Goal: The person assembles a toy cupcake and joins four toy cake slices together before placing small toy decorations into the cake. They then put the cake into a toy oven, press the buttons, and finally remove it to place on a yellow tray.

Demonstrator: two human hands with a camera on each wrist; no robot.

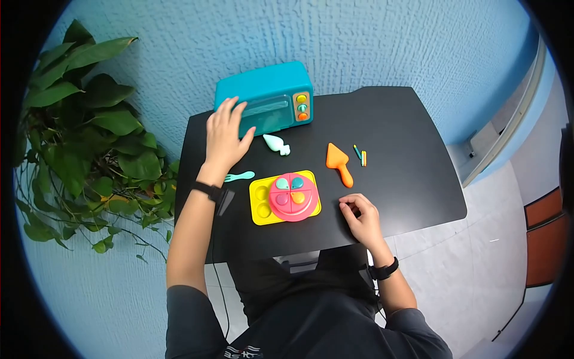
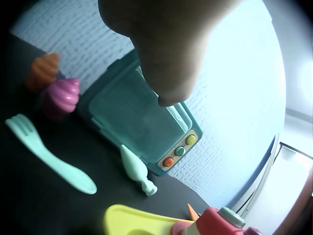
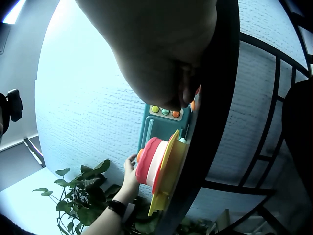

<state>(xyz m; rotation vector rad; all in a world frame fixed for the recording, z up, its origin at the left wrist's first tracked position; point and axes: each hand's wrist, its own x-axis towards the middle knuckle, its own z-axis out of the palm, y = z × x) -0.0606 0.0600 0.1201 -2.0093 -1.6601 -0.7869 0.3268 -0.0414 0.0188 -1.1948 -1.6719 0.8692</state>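
My left hand (image 1: 226, 136) is held over the front left side of the teal toy oven (image 1: 263, 81), fingers spread and nothing in them. In the left wrist view that hand (image 2: 168, 54) overlaps the top edge of the oven door (image 2: 137, 112); contact cannot be told. The door looks closed, with a handle bar across it. My right hand (image 1: 363, 222) rests near the table's front edge with loosely curled fingers, holding nothing visible. Between the hands, a pink toy cake (image 1: 293, 206) with four coloured pieces on top sits on a yellow tray (image 1: 256, 216).
A mint piping-bag-shaped toy (image 1: 275, 143) and a mint fork (image 1: 242, 176) lie near the oven. To the right are an orange spatula (image 1: 338, 158) and small coloured sticks (image 1: 363, 158). Orange (image 2: 44, 71) and pink (image 2: 63, 95) swirled pieces stand left of the oven.
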